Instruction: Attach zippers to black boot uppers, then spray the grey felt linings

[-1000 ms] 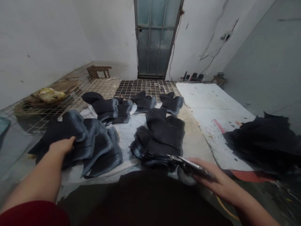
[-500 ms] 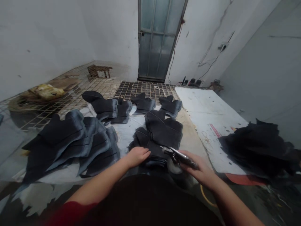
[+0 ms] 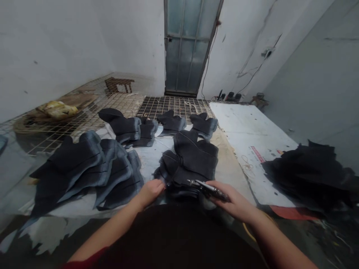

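My right hand (image 3: 228, 200) is wrapped round a metal spray gun (image 3: 209, 188), whose nozzle points left over a stack of black cut fabric pieces (image 3: 193, 172). Part of a pale cup shows dimly under the gun. At the stack's left edge, my left hand (image 3: 151, 191) has its fingers closed on the edge of a black piece (image 3: 168, 164); the fingertips are partly hidden. A larger black piece (image 3: 198, 149) lies at the far side of the stack.
Black pieces with grey-blue edges (image 3: 119, 179) overlap at left, and more (image 3: 171, 123) lie in a far row. A dark heap (image 3: 308, 173) rests on the white board (image 3: 241, 119) at right. Wire mesh (image 3: 168, 104) stretches toward the door (image 3: 185, 56). A yellow hose (image 3: 248, 231) hangs below.
My left hand has moved left and toward me, its fingers now curled at the stack's left edge. The spray gun has shifted slightly left and nearer to me.
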`<control>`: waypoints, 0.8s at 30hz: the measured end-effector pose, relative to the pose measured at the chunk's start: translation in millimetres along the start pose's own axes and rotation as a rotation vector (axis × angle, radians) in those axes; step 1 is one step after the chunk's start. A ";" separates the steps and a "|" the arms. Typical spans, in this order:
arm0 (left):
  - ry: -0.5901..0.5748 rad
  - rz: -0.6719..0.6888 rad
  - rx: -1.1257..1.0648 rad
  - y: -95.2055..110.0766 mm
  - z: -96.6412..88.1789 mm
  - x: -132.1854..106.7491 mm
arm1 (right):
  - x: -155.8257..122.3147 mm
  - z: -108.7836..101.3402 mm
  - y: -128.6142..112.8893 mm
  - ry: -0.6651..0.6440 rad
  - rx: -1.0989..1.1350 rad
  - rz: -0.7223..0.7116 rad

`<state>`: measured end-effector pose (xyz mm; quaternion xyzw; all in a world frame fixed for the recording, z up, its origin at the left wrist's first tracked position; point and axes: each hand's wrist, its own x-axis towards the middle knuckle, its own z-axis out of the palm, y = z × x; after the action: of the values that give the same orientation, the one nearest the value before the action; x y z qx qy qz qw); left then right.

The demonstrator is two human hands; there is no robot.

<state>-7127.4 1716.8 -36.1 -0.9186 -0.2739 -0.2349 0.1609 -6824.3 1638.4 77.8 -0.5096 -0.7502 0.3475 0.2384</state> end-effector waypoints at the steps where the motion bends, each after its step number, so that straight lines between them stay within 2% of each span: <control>1: 0.000 -0.023 0.012 -3.5 -6.1 -4.0 | -1.2 -1.7 -2.9 -0.037 -0.006 0.008; 6: 0.030 -0.170 0.085 -14.4 -41.4 -25.4 | -5.6 -5.8 -11.8 -0.126 -0.013 0.025; 11: 0.118 -0.317 0.154 -9.6 -64.7 -32.5 | -3.2 -2.1 -20.2 -0.132 -0.044 -0.006; 14: 0.162 -0.379 0.160 -1.2 -70.0 -30.4 | -1.1 0.0 -25.8 -0.132 -0.058 -0.041; 18: 0.177 -0.396 0.155 11.6 -71.2 -25.8 | -5.8 -1.3 -25.6 -0.151 -0.086 -0.052; 24: 0.167 -0.403 0.166 24.3 -69.6 -15.5 | -34.3 -14.7 -3.1 -0.069 -0.057 0.000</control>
<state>-7148.7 1661.2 10.1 -0.8065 -0.4558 -0.3141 0.2078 -6803.2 1609.8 89.6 -0.5038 -0.7677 0.3430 0.1979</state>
